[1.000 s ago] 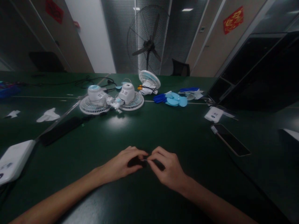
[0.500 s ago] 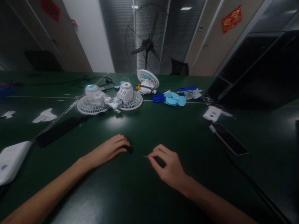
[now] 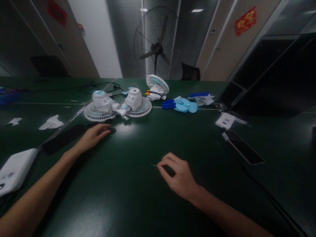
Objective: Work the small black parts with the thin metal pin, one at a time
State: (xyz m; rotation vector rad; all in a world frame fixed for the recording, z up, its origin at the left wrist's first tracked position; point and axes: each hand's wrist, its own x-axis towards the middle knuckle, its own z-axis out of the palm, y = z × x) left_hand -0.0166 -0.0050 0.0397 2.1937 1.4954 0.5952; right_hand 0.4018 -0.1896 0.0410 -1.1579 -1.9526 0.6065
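Left hand point(image 3: 95, 135) with a dark piece point(image 3: 113, 130), thin pin point(image 3: 153, 165) in the right hand point(image 3: 177, 172), over a green counter point(image 3: 138, 204).

At the lower left of the frame lies a white box point(image 3: 17, 169), with a black strip point(image 3: 64, 140) above and right of it; left of centre, the left fingers pinch the dark piece, just below the white fans point(image 3: 100, 102) in the picture; slightly below the frame's centre, the right fingers grasp the pin at one end, its free end pointing left; right of the upper centre lie light-blue blades point(image 3: 186, 105), and a phone point(image 3: 244, 147) rests at the right.
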